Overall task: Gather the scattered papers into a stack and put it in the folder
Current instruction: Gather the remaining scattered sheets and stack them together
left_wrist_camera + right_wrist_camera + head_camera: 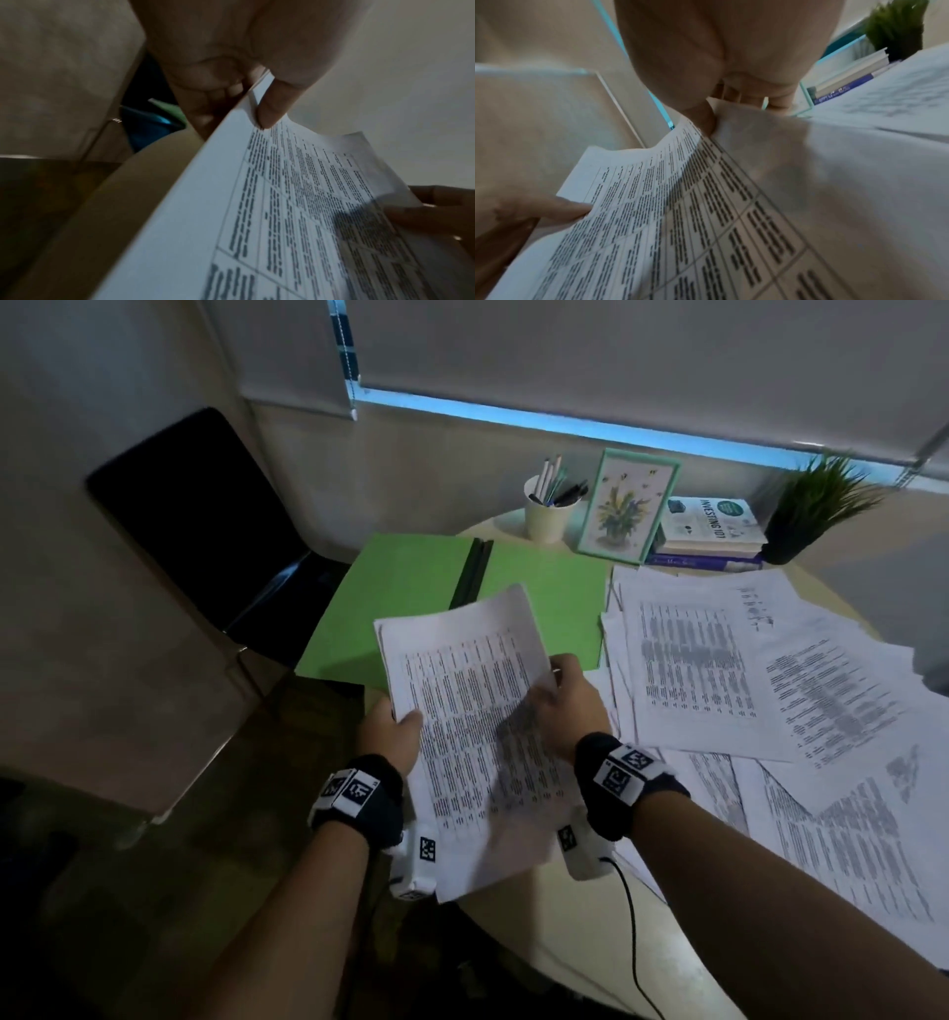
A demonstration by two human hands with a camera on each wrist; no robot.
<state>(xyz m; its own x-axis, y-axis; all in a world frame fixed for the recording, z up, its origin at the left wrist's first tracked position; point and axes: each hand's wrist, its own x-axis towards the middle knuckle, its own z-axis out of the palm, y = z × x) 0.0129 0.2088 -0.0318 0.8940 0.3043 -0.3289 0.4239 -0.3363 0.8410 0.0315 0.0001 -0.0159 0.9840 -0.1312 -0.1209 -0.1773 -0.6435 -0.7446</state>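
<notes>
I hold a thin stack of printed papers above the table's near edge, in front of the open green folder. My left hand pinches the stack's left edge, thumb on top. My right hand grips the right edge, fingers under the sheets. Many more printed papers lie scattered and overlapping on the right half of the table. The folder lies flat with a dark spine down its middle.
At the back of the round table stand a cup of pens, a framed flower picture, stacked books and a potted plant. A black chair sits left of the table. A cable hangs from my right wrist.
</notes>
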